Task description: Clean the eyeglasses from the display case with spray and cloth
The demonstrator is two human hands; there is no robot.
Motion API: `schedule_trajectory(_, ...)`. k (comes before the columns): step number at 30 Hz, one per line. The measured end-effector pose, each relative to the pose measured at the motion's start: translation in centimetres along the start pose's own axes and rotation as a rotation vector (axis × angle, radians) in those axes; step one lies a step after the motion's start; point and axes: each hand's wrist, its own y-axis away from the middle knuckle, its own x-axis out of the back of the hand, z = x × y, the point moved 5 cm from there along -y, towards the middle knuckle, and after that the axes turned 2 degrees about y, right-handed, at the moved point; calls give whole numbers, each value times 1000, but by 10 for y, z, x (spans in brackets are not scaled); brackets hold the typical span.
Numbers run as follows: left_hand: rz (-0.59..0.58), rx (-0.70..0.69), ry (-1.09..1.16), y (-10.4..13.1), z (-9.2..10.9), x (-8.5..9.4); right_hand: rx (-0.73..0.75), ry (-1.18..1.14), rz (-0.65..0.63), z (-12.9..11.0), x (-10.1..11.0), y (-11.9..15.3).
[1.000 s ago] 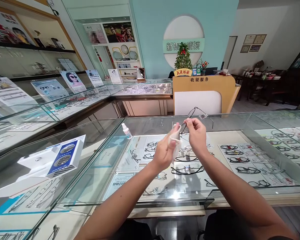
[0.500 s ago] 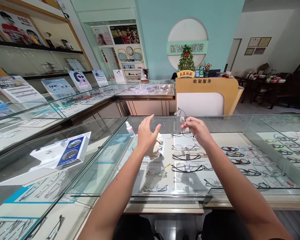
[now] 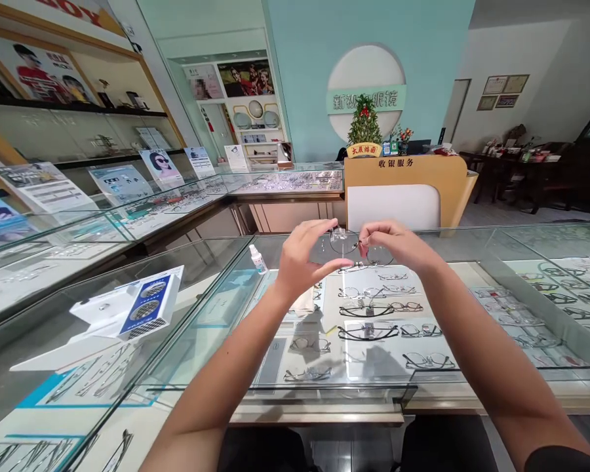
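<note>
A pair of thin-rimmed glasses (image 3: 344,241) is held up over the glass showcase, its lenses side by side. My right hand (image 3: 391,244) pinches the frame near its middle. On the left side of the frame, my left hand (image 3: 307,254) has thumb and fingers spread apart, the fingertips close to the left lens; whether they touch it is unclear. A pale cloth (image 3: 305,303) lies on the glass below my left hand, partly hidden by it. Behind the left wrist stands a small white spray bottle (image 3: 258,259).
Rows of glasses (image 3: 368,332) lie inside the showcase (image 3: 324,388). An open white and blue box (image 3: 150,305) sits on the glass at left. Farther back are a cash counter (image 3: 393,174) with a plant (image 3: 364,121) and a second display counter (image 3: 295,190).
My left hand has moved right, from above the cloth to the glasses. The glasses have turned from upright tilt to nearly level, and my right hand has shifted slightly.
</note>
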Motion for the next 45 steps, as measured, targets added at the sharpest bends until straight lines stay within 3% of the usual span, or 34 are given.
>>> schedule_trajectory(5,56,-158,-24,-52,28,19,133,74,69,-61,31,1)
schedule_trajectory(10,92,-215,-64,-72,45,25,173,129,126,-84,38,12)
schedule_trajectory(16,155,-248,-80,-69,44,29,264,285,239,-86,32,20)
schedule_trajectory(21,304,-83,-100,-67,26,41,436,512,563,-84,33,24)
schedule_trajectory(27,346,105,-57,-65,12,42,468,703,733,-74,25,16)
schedule_trajectory(36,365,168,-39,-64,7,39,378,700,746,-71,23,13)
schedule_trajectory(45,410,308,115,-58,-6,26,311,688,787,-67,23,12)
